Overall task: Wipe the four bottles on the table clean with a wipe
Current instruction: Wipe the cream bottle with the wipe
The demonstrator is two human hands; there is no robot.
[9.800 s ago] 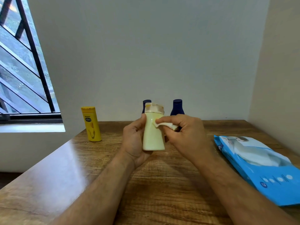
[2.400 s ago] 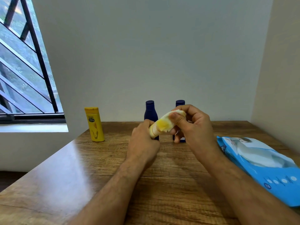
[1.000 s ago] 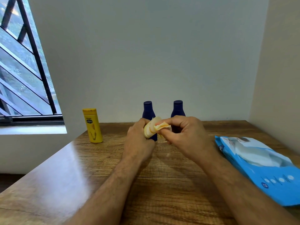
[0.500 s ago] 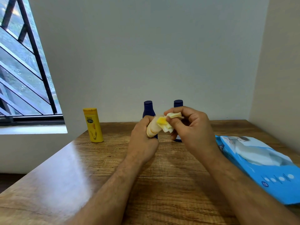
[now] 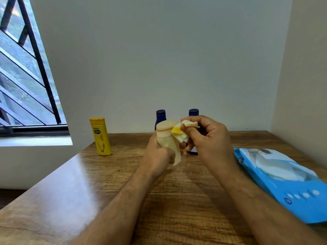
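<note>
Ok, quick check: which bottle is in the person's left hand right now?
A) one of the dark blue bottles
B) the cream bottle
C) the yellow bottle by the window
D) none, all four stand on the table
B: the left hand grips the cream bottle off the table while the right hand presses the wipe near its cap.

front: bare table [image 5: 185, 200] | right: wipes pack [image 5: 283, 179] | back: bottles [image 5: 101, 137]

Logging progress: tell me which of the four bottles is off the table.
The cream bottle, held in the left hand. The yellow bottle and both dark blue bottles stand on the table.
</note>
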